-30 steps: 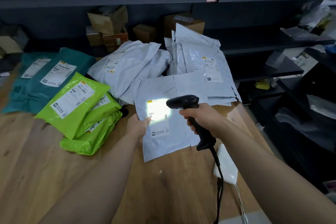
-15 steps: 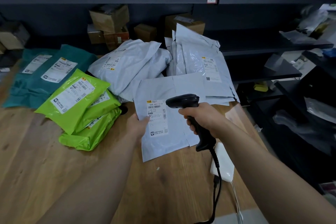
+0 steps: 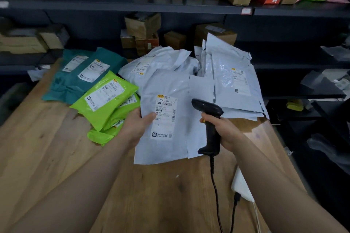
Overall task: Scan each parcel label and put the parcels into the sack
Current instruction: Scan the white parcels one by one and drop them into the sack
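Observation:
My left hand point(image 3: 136, 126) grips the left edge of a flat grey parcel point(image 3: 166, 149), thumb on its white label point(image 3: 165, 117), and holds it tilted up off the wooden table point(image 3: 47, 138). My right hand point(image 3: 224, 131) grips the handle of a black barcode scanner point(image 3: 208, 117) just right of the label, its head pointing left; no scan light shows. More grey parcels point(image 3: 234, 85) are piled behind. Lime green parcels point(image 3: 106, 100) and teal parcels point(image 3: 81, 73) lie to the left. No sack is in view.
A white device point(image 3: 241, 185) with a cable lies on the table under my right forearm, and the scanner's cord hangs beside it. Dark shelves point(image 3: 170, 5) with cardboard boxes stand behind the table. More shelving with bags runs along the right.
The scanner's bright light on the label has gone out. My left hand has lifted the grey parcel nearer to me, and the scanner has drawn back a little to the right.

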